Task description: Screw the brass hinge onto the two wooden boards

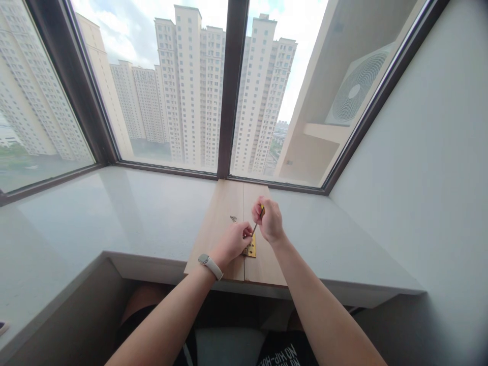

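My right hand (270,219) is wrapped around the yellow-and-black handle of a screwdriver (254,230), whose shaft slants down to the left. Its tip meets a brass-coloured hinge (250,250) lying across the seam between two pale wooden boards (215,229). Beside the tip, my left hand (237,238) rests over the hinge with thumb and fingers pinched together. What they hold, if anything, is hidden, and the hand covers the hinge's left leaf. Several small screws (233,218) lie loose on the left board, just beyond my left hand.
The boards lie on a white windowsill counter (160,213), reaching from the window frame (224,178) to its front edge. A white wall (430,168) stands to the right. My legs are beneath the counter. A small dark-and-white object (3,327) sits at the far left edge.
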### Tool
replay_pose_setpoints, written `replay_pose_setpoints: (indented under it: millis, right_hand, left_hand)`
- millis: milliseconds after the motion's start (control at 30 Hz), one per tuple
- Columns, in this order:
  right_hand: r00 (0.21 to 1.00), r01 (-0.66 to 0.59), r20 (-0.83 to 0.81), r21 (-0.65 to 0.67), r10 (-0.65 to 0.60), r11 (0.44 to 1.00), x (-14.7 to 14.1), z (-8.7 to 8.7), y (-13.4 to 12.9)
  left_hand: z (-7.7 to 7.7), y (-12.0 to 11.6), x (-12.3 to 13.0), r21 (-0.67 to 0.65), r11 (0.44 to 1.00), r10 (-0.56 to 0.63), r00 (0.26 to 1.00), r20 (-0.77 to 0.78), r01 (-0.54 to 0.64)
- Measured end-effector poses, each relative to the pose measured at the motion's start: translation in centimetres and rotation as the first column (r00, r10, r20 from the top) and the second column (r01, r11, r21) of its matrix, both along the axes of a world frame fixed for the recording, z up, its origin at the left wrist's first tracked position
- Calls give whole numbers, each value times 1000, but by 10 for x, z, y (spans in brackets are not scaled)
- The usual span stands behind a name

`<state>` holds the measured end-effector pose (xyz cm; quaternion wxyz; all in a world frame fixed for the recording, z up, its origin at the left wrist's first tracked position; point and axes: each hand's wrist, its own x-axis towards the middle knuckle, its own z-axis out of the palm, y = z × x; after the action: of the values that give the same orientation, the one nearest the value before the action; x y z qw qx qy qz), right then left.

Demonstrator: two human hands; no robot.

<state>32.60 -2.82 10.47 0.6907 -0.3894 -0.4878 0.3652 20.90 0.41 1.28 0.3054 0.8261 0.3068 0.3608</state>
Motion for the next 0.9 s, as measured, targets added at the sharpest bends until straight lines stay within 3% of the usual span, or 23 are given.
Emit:
replay_pose_setpoints:
  millis: [167, 400, 600, 900]
  right_hand:
    - [994, 105, -25, -13, -105, 994, -2, -2, 2]
    - [989, 147, -34, 45, -145, 988, -6, -3, -3]
    - [978, 202, -49, 31, -201, 979, -9, -1, -2]
    - [973, 229, -49, 23, -227, 973, -11, -2, 1]
  left_hand:
    - [3, 0, 0, -26, 1000, -12, 1000, -15, 12]
    - [6, -1, 0, -33, 999, -40, 998, -42, 39]
    - [6, -4, 6, 101, 993, 71, 989, -127, -58]
    - [11, -4, 9, 157, 986, 83, 977, -196, -52]
